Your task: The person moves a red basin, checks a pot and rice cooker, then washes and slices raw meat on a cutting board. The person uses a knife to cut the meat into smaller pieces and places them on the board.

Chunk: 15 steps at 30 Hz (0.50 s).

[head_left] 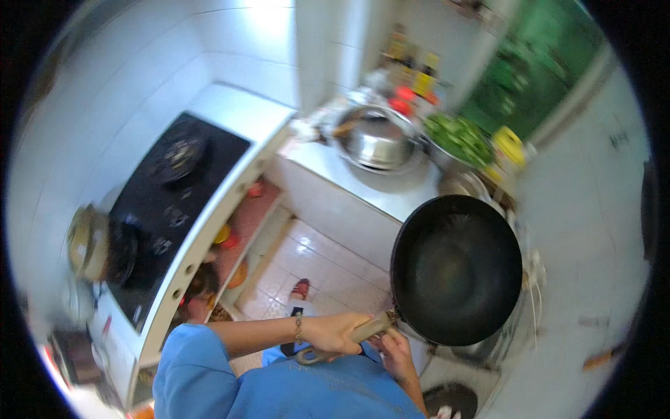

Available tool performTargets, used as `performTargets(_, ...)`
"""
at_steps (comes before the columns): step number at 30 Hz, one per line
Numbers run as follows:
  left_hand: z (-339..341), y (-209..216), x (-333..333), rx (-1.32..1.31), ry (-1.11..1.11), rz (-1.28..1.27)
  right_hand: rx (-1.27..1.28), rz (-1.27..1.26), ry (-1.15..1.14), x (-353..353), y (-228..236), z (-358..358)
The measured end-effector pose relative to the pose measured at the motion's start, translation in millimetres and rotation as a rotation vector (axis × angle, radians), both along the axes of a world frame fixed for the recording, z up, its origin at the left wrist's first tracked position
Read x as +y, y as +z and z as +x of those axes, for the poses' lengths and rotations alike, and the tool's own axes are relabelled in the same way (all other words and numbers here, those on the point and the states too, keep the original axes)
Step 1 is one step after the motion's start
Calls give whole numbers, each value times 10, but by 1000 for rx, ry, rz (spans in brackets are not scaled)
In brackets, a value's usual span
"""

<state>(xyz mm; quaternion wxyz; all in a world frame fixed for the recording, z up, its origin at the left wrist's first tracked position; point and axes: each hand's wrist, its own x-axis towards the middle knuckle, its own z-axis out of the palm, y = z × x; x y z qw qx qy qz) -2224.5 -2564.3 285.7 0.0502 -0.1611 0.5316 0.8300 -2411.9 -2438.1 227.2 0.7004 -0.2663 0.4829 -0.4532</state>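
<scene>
A black wok (457, 269) is raised at the right, its inside turned toward me and no food visible in it. My left hand (340, 332) is wrapped round its beige handle (375, 325), whose looped end sticks out behind the hand. Close by, my right hand (395, 355) is closed at the handle's underside, near where it joins the wok. Some of its fingers are hidden behind the handle.
On the left counter is a black gas hob (178, 199) with a pot (91, 244). The far counter holds a steel basin (377, 140), a pot of leafy greens (457, 140), bottles (424, 75) and a yellow jug (509, 146). A sink (485, 349) lies partly behind the wok.
</scene>
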Motion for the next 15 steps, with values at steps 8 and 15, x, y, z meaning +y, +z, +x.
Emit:
performTargets(8, 1996, 178, 42, -250, 829, -414, 557, -73, 31, -743, -771, 90)
performTargets(15, 2973, 171, -677, -400, 1376, -327, 777, -197, -61, -1157, -1180, 336)
